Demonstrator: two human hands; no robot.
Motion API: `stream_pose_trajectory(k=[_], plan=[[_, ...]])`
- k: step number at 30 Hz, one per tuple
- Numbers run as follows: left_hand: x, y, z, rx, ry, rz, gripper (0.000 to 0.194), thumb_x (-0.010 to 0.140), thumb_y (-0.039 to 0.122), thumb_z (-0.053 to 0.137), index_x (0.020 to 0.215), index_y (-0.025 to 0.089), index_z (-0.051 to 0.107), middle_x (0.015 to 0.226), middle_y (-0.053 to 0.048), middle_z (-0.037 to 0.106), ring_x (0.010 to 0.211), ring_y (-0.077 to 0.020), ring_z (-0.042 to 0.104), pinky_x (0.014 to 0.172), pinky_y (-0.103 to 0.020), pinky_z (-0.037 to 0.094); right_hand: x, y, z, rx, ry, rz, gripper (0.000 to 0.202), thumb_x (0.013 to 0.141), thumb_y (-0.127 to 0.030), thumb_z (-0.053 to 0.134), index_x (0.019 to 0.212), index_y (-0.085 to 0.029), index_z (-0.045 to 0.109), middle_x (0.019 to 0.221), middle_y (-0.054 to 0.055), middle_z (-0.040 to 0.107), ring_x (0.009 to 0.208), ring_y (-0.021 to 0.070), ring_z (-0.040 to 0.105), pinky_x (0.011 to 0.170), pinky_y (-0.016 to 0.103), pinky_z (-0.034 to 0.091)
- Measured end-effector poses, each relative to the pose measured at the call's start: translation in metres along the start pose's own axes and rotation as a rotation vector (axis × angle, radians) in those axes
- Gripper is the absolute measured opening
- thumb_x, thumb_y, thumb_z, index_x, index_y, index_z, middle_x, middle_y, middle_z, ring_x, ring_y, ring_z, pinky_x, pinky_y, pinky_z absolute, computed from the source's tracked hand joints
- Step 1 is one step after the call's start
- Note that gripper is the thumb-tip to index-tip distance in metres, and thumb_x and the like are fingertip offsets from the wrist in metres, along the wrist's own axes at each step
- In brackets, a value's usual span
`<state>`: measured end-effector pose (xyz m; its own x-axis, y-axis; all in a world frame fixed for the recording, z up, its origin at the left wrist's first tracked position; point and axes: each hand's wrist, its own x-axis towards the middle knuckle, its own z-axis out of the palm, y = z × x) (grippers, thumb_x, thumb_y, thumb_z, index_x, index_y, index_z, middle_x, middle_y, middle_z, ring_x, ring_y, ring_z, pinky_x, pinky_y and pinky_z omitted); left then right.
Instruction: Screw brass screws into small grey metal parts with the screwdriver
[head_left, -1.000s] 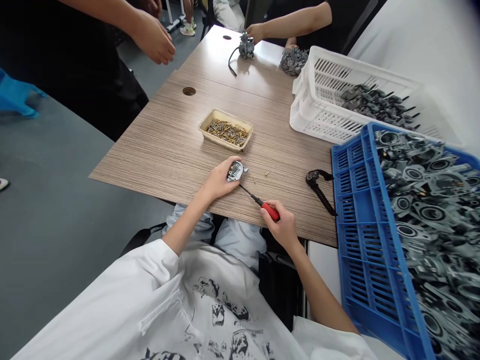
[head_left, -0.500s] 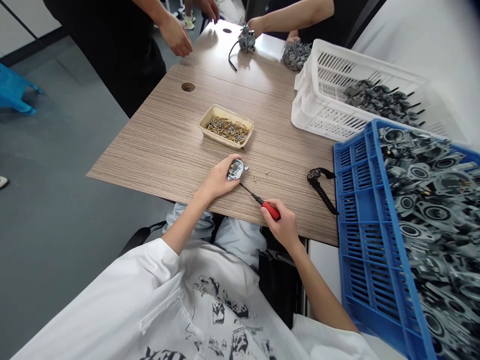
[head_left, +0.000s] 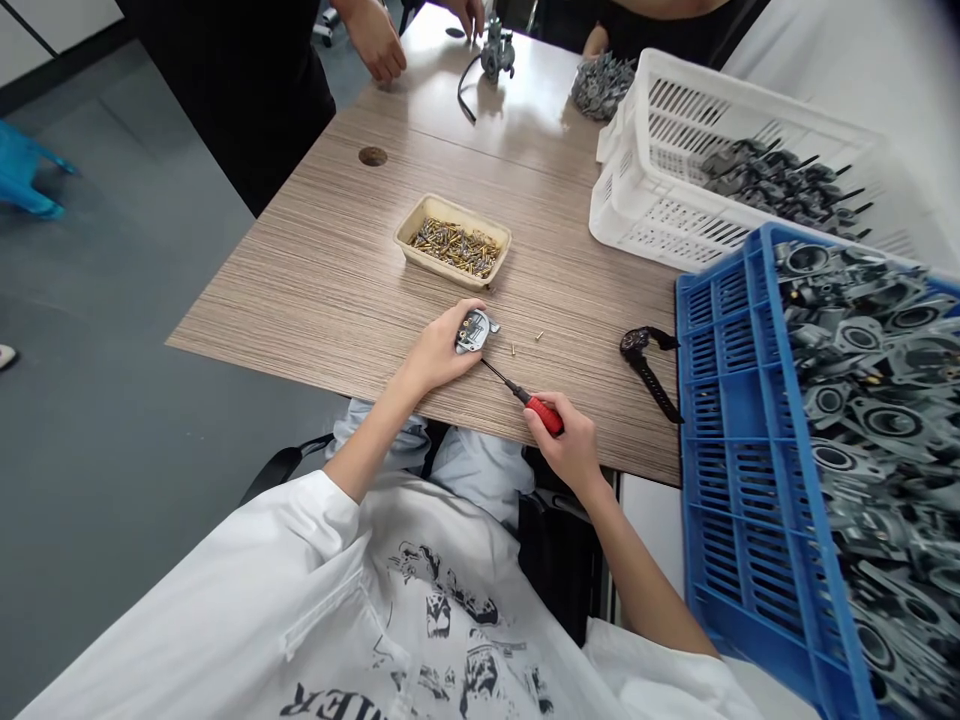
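My left hand [head_left: 441, 347] is closed around a small grey metal carburetor body [head_left: 473, 331], its flat face with brass bits turned up. In my right hand [head_left: 568, 440] is a screwdriver with a red and black handle [head_left: 544, 414]. Its thin shaft points up and left, and the tip is at the lower edge of the carburetor body by my left fingers; whether it touches a part there I cannot tell. Two small brass pieces, one a brass jet [head_left: 514, 349], lie on the table just right of the carburetor body.
Beyond my hands stands a cream tray [head_left: 405, 243] of small brass parts. A black wristwatch [head_left: 649, 372] lies at the right, beside a blue crate [head_left: 739, 400] full of metal castings. Behind it is a white crate [head_left: 637, 215]. Another person's hand [head_left: 379, 45] rests near an assembled carburetor [head_left: 496, 52].
At the far side, a co-worker's arm has drawn back from the assembled carburetor, and another hand is now close to it. The view has shifted slightly; my hands hold nearly the same pose.
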<state>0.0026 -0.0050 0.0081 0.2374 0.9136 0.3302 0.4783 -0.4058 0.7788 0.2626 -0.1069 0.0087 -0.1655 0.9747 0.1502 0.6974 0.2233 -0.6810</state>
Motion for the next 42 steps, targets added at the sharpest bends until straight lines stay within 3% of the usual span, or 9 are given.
stream_pose_trajectory(k=[23,28,32,42], plan=[[-0.001,0.003,-0.001,0.01,-0.072,-0.001,0.063,0.08,0.013,0.066,0.14,0.022,0.053,0.138,-0.008,0.067,0.128,-0.0248,0.065,0.114,-0.036,0.051,0.002,-0.001,-0.003,0.023,-0.038,0.024,0.024,0.105,-0.047,0.057,0.109,-0.026,0.068,0.099,0.005,0.078,0.085,0.0241,0.073,0.08,0.034,0.054],[-0.001,-0.001,0.002,0.008,-0.048,0.0,0.062,0.08,0.013,0.067,0.14,0.022,0.053,0.137,-0.007,0.068,0.125,-0.0245,0.067,0.112,-0.036,0.052,0.001,0.003,-0.005,0.129,0.026,0.105,0.029,0.105,-0.05,0.055,0.106,-0.024,0.067,0.084,0.004,0.073,0.071,0.0227,0.068,0.068,0.033,0.054],[-0.001,-0.002,0.002,-0.002,-0.044,0.017,0.062,0.08,0.012,0.066,0.14,0.022,0.052,0.137,-0.008,0.068,0.126,-0.0243,0.067,0.112,-0.035,0.052,0.0,0.007,-0.005,0.328,0.055,0.175,0.029,0.105,-0.052,0.055,0.104,-0.024,0.065,0.066,-0.002,0.061,0.054,0.0185,0.057,0.054,0.031,0.048],[0.0,-0.002,0.002,0.001,-0.045,0.013,0.061,0.08,0.012,0.066,0.138,0.021,0.053,0.137,-0.009,0.068,0.126,-0.0245,0.067,0.113,-0.036,0.051,0.007,0.004,-0.01,0.569,0.132,0.262,0.038,0.104,-0.057,0.056,0.091,-0.022,0.065,0.059,-0.003,0.056,0.045,0.0135,0.049,0.042,0.026,0.039]])
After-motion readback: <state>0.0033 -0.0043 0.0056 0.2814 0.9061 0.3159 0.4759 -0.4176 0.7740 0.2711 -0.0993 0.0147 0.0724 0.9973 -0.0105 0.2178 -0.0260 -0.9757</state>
